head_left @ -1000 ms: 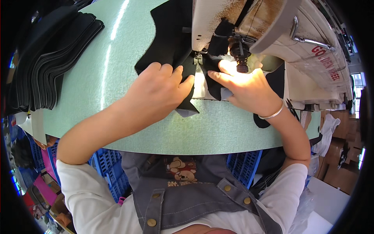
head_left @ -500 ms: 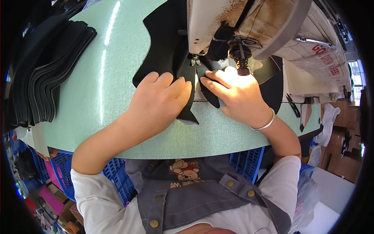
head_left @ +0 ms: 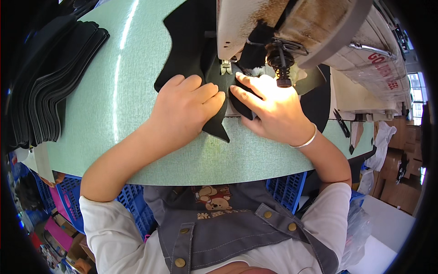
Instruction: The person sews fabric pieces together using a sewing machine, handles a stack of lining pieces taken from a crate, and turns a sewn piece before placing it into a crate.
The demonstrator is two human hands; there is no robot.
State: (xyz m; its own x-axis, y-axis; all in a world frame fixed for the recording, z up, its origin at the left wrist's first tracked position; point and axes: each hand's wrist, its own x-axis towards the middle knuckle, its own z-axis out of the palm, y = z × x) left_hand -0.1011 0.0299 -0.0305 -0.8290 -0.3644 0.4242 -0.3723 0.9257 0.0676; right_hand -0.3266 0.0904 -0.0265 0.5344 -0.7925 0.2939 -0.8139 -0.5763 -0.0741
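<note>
My left hand point(head_left: 185, 105) is closed, its curled fingers gripping the edge of a black fabric piece point(head_left: 185, 50) with a pointed corner hanging toward me. Just right of it, my right hand point(head_left: 273, 107) lies with index and middle fingers stretched out on a curved black fabric part point(head_left: 241, 102), thumb apart below. Between the two hands runs the line where the fabric parts meet, leading to the metal presser foot point(head_left: 226, 67) of a sewing machine point(head_left: 248, 27). The needle is too small to make out. A lamp glow lights the right hand's back.
A stack of black cut pieces point(head_left: 50, 86) stands at the left of the green tabletop point(head_left: 146, 164). On the right lie small black thread snips point(head_left: 341, 122). The machine's spring tension knob point(head_left: 283, 68) sits close above my right hand. Blue crates point(head_left: 285, 189) stand under the table edge.
My right hand has shifted slightly left, its thumb now apart from the fingers. The fabric's pointed corner has moved a little up and left. My left hand keeps its grip.
</note>
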